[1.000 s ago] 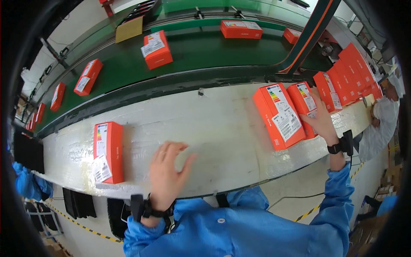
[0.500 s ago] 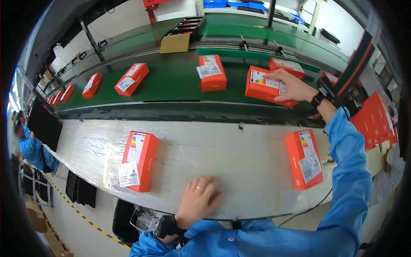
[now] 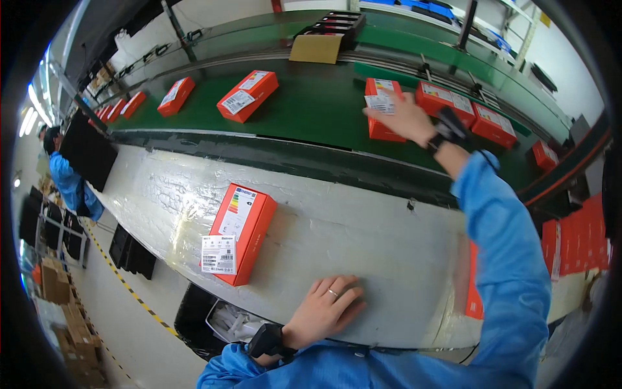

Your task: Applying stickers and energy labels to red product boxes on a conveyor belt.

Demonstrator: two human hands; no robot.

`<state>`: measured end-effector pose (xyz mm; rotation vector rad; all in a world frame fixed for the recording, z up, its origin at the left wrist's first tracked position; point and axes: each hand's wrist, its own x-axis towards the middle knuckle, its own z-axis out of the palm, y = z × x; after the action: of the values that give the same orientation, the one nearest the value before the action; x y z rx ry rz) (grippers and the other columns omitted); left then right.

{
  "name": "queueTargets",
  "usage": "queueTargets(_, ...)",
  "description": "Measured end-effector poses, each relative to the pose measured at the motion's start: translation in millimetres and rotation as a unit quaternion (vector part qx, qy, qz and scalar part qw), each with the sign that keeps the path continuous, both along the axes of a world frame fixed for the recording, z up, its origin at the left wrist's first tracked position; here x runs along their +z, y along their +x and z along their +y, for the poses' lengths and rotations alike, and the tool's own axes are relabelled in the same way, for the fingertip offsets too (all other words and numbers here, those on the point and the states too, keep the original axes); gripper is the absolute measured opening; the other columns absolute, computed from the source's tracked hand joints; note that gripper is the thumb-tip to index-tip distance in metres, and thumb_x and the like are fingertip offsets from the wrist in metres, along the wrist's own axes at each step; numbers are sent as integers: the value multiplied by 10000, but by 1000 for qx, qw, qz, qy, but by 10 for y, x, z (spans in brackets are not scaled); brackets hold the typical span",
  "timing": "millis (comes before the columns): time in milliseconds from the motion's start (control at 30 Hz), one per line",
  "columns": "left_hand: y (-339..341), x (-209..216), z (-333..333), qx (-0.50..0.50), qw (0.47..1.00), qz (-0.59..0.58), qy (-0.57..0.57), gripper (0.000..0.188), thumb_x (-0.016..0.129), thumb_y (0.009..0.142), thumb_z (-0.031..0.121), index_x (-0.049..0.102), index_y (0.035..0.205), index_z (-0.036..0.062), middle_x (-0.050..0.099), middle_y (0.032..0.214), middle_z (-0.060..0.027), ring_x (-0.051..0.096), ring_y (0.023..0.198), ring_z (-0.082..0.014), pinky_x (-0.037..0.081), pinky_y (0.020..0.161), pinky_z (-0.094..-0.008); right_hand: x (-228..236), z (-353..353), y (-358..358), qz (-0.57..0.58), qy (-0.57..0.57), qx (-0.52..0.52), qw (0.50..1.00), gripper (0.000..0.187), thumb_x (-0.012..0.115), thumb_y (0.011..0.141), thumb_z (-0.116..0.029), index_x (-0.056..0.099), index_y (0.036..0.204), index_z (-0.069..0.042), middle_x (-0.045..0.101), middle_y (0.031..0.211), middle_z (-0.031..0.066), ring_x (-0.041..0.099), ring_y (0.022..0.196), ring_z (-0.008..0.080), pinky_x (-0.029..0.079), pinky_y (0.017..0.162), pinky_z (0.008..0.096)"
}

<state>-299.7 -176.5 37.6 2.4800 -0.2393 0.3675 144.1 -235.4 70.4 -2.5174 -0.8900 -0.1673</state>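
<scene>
Broadly, a long, dark-green conveyor belt (image 3: 317, 97) stretches across the far side, and a flat, pale grey desk (image 3: 363, 240) runs along its near edge. On the belt, ahead of the person and right of centre, lies a red oblong cardboard box (image 3: 382, 128), its long axis running roughly from far to near. On the desk, a larger-looking red carton with white labels (image 3: 253, 240) lies forward and left of the left hand, its long axis pointing away from the person, far end slanted rightward.

Of the hands, the right hand (image 3: 405, 118) is clearly nearer the belt's box: it comes in from the right, fingers spread leftward across the box's axis; whether it grips or merely touches or hovers, I cannot tell. The left hand (image 3: 327, 308) lies palm-down near the desk's front edge, fingers loosely bent and parted, nothing visible in it, apart from the carton.

Smaller still, a white printed label (image 3: 380, 102) shows on the box beside the right fingers, and a thin metal ring (image 3: 333, 293) circles a left finger.
</scene>
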Motion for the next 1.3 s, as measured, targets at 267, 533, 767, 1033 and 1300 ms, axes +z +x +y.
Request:
queueTargets(267, -42, -15, 12, 49, 996, -32, -72, 300, 719, 898, 147, 612, 1161, 47, 582, 1274, -168, 568, 1161, -371, 480, 951, -431, 338, 161, -767, 52, -107, -124, 985, 852, 708, 745, -482, 452, 1526, -258, 399, 1475, 290, 507, 1242, 540, 463, 1046, 523)
queueTargets(533, -110, -14, -394, 67, 841, -27, -536, 491, 497, 1030, 145, 405, 1495, 17, 437, 1463, -173, 465, 1323, -285, 397, 1084, -390, -15, -1207, -3803, -104, 20, 13, 994, 668, 726, 876, -404, 536, 1450, -121, 459, 1383, 250, 559, 1124, 411, 496, 911, 497)
queueTargets(767, -264, 96, -408, 75, 932, -52, -351, 601, 631, 970, 172, 390, 1494, 5, 357, 1536, -205, 370, 1421, -331, 326, 1150, -412, -99, -1659, -3880, 263, 332, -31, 905, 542, 685, 916, -33, 530, 1434, -44, 560, 1201, 100, 654, 919, 162, 530, 786, 267)
queueTargets(1033, -107, 433, -349, -32, 847, 66, -526, 536, 809, 865, 142, 539, 1305, -2, 636, 1244, -136, 624, 1126, -194, 516, 927, -321, 72, -1623, -3986, 299, 522, 49, 797, 538, 658, 912, 47, 496, 1423, 0, 555, 1184, 69, 633, 1003, 124, 519, 836, 248)
queueTargets(1300, -147, 598, -166, -30, 861, 216, -460, 212, 795, 881, 98, 664, 1023, 10, 740, 949, -58, 676, 861, -79, 556, 743, -252, 220, -1771, -3771, 471, 428, 108, 763, 180, 642, 971, -74, 661, 1127, 14, 695, 976, 60, 641, 888, 96, 526, 803, 244)
